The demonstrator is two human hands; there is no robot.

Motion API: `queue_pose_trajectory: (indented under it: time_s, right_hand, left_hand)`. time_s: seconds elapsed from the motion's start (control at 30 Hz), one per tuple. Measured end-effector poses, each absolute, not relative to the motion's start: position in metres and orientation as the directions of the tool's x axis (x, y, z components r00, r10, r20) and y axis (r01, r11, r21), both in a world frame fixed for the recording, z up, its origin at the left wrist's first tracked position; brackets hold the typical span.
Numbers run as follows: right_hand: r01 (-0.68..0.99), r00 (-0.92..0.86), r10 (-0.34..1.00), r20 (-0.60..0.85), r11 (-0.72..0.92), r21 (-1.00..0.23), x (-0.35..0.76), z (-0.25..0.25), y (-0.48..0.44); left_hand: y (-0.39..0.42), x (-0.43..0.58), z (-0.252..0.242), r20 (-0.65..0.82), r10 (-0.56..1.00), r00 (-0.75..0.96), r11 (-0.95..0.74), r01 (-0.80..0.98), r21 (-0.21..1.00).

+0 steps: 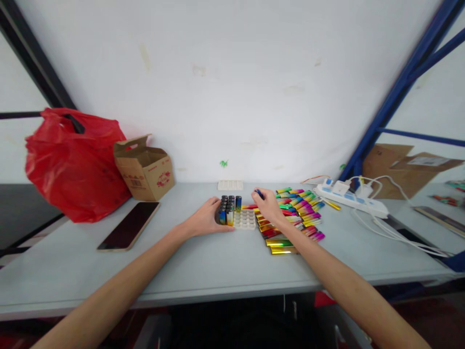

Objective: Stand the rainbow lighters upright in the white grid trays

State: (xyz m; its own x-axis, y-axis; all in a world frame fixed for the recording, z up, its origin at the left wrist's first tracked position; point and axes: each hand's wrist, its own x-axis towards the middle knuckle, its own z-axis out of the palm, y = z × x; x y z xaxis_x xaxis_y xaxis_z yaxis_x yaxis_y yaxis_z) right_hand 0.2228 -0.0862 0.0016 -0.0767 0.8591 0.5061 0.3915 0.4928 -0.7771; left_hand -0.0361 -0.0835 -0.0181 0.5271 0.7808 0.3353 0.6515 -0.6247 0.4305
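- clenched in my right hand (269,206) is a dark blue cylinder (259,194), most of it hidden by my curled fingers.
- half open, my left hand (208,219) grasps the left end of the white tray (246,220), thumb along the near side, fingers round the far side.
- upright cylinders (226,213) crowd the tray's left part, by my left palm; round holes show on its right.
- shiny tubes (307,209) lie piled right of the tray, partly under my right wrist and forearm.
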Motion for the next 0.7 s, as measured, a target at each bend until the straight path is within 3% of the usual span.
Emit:
queue_pose_trajectory:
  time_s: [0.27,0.47,0.7]
  right_hand:
    - [0.354,-0.188,0.877,0.442,0.48,-0.803,0.221,0.008,-0.096]
    - [0.505,-0.327,0.77,0.547,0.632,-0.588,0.223,0.014,-0.099]
    - [0.483,-0.364,0.808,0.463,0.589,-0.648,0.226,0.001,-0.092]
  left_hand:
    - [-0.083,-0.035,-0.018,0.307,0.786,0.536,-0.617,0.662,0.426]
    - [-0.083,-0.036,-0.017,0.332,0.776,0.536,-0.631,0.648,0.428]
    - [-0.081,-0.036,-0.019,0.327,0.776,0.539,-0.63,0.647,0.43]
